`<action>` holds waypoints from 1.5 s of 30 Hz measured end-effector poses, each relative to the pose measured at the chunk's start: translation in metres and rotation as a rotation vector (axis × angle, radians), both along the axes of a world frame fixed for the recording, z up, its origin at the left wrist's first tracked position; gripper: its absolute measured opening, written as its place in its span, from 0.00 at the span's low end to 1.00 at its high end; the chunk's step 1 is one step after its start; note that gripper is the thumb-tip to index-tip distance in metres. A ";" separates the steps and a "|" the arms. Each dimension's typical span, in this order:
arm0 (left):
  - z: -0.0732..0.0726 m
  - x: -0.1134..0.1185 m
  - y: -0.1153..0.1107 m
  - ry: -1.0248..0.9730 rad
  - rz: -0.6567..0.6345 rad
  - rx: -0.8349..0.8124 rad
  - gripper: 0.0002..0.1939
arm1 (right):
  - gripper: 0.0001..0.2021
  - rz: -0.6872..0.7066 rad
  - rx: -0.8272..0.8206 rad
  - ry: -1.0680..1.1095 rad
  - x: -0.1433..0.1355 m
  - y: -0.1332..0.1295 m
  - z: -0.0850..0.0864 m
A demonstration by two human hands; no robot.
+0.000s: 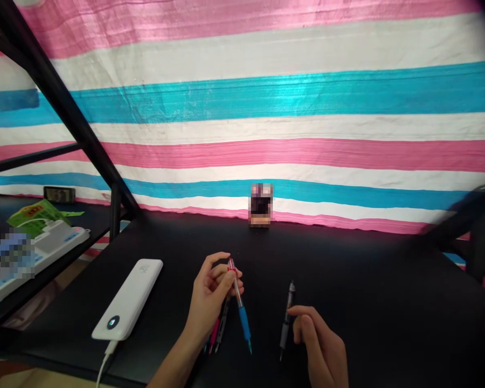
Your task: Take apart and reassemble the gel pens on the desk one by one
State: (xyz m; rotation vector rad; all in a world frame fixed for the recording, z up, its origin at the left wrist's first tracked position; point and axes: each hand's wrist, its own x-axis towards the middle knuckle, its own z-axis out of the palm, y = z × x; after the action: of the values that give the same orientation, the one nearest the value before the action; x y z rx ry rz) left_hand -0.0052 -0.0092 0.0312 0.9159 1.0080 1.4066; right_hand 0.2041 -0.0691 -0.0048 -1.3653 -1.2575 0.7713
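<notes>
My left hand (214,285) pinches a pen (241,315) between thumb and fingers near its red top. The pen has a clear barrel and a blue grip, and its tip slants down towards me. Below that wrist lie several more pens (222,326), partly hidden, among them a dark one and a pink one. My right hand (321,345) is loosely curled, thumb and index finger apart. Its index fingertip meets or nearly meets the side of a black and grey pen (286,323) on the black table; I cannot tell whether they touch.
A white power bank (129,299) with a cable plugged in lies on the table (165,366) at left. Upright at the back stands a small blurred object (261,205). Further left are a white power strip (60,242), a green packet (34,216) and a phone (59,194). Striped sheeting (267,97) hangs behind.
</notes>
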 end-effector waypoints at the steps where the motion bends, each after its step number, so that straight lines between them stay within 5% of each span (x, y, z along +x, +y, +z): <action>1: 0.001 0.000 0.000 0.004 -0.003 0.002 0.18 | 0.19 -0.003 -0.002 0.000 0.000 0.000 0.000; 17: 0.009 -0.003 0.012 0.115 -0.078 -0.017 0.17 | 0.18 -0.013 -0.023 0.000 0.000 -0.001 0.004; 25: 0.001 -0.003 0.020 0.233 -0.163 -0.021 0.20 | 0.18 -0.029 0.015 -0.040 0.002 -0.003 0.005; 45: -0.016 -0.004 0.018 1.349 -0.167 0.344 0.12 | 0.15 -0.084 0.072 -0.055 0.019 -0.023 0.016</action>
State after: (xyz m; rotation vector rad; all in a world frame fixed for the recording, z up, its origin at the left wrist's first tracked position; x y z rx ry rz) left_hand -0.0089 0.0092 0.0157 2.2692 1.5798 0.6887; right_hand 0.2229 -0.0922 0.0114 -1.3802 -1.2508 0.6284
